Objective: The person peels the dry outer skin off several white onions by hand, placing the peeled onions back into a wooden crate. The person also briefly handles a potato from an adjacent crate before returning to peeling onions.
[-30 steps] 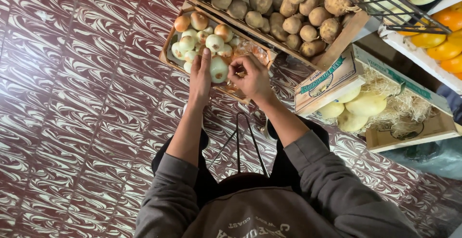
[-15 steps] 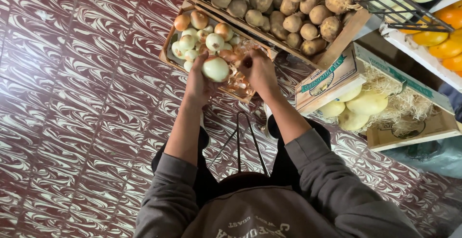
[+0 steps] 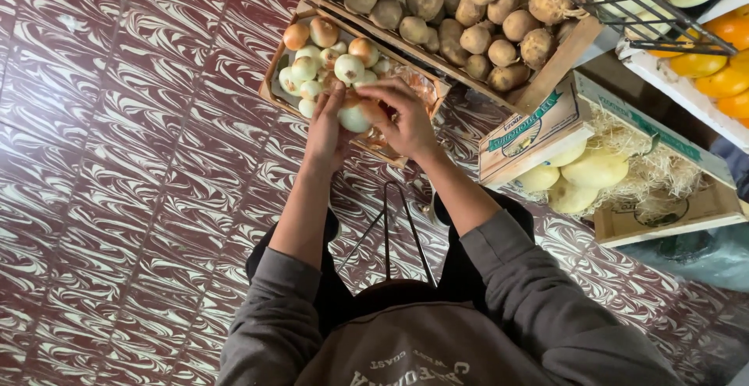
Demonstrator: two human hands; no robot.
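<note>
White onion [image 3: 353, 118] sits gripped between the fingers of both the left hand [image 3: 328, 125] and right hand [image 3: 402, 117]. More onions fill the crate [image 3: 275, 74] just beyond the fingertips.

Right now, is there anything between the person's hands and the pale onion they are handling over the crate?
Nothing visible: the left hand and right hand both already touch the pale onion, above the onion crate.

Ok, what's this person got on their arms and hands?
Both arms wear grey long sleeves pushed up toward the elbows, forearms bare. The left hand and right hand are bare: no gloves, rings or watch visible. The grey top's chest carries pale lettering.
</note>
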